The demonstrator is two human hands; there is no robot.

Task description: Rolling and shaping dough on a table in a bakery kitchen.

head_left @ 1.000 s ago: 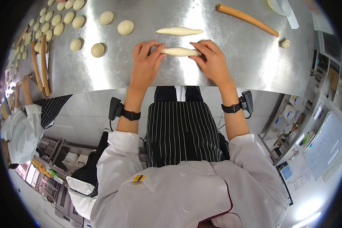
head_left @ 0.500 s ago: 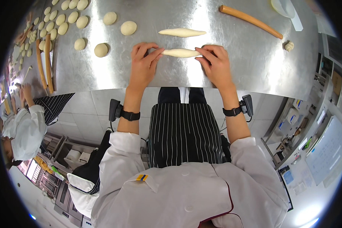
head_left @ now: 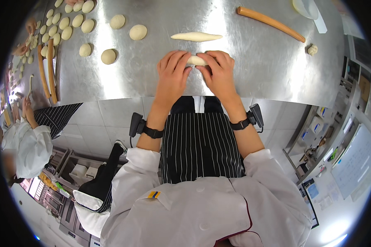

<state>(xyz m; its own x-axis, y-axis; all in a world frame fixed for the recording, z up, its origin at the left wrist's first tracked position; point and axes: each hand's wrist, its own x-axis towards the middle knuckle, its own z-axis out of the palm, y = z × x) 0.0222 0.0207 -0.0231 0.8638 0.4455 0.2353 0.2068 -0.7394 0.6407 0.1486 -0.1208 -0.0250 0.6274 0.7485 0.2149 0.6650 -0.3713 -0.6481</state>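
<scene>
Both my left grip [head_left: 172, 74] and right grip [head_left: 219, 73] pinch opposite ends of a pale, rounded dough roll [head_left: 197, 61] over the shiny grey metal bench [head_left: 268, 68]

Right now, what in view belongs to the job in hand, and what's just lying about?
Job in hand:
dough piece, under left hand and right hand
tapered dough, likely
dough balls, likely

Apparently lying about:
wooden rods
dough scrap
white strip

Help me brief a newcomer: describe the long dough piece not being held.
On the metal table, look beyond the left hand and right hand. The dough piece there lies untouched, tapering to two points, unlike the round dough balls leftward.
</scene>
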